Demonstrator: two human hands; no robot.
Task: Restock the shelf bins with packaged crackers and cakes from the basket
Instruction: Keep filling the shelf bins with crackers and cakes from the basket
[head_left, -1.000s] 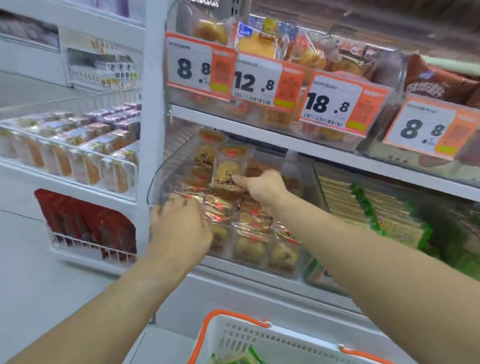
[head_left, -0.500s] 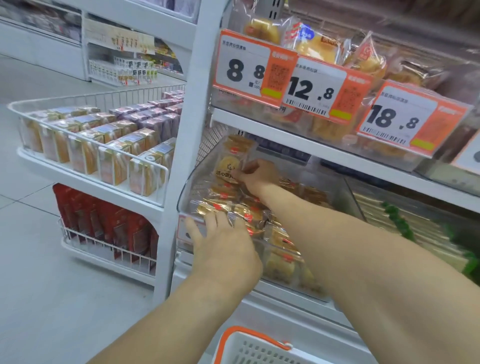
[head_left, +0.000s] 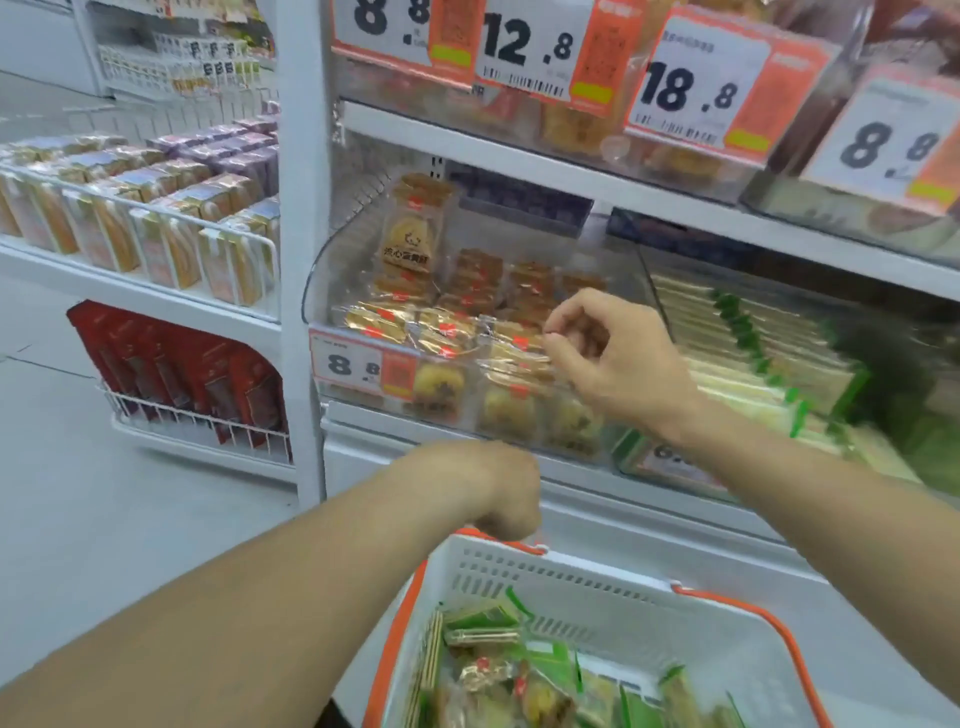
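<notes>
A clear shelf bin (head_left: 358, 280) holds several wrapped yellow cakes (head_left: 441, 332), and one packet (head_left: 410, 234) stands upright at its back. My right hand (head_left: 608, 358) hovers at the bin's front right with fingers loosely curled, holding nothing. Lower down, my left hand (head_left: 498, 493) bends at the wrist just above the far rim of the white basket (head_left: 571, 577) with orange handles. Its fingers point down and nothing shows in them. Green cracker packs and cake packets (head_left: 498, 670) lie in the basket.
A bin of green-wrapped crackers (head_left: 753, 364) sits to the right. Price tags (head_left: 524, 47) hang on the shelf above. At left, a wire shelf holds boxed snacks (head_left: 156, 218), with red packs (head_left: 182, 374) below it. Grey floor lies at the left.
Both hands have come out of the cake bin. The left dropped to the basket rim and the right drew back to the bin's front. The view tilted down, showing the basket.
</notes>
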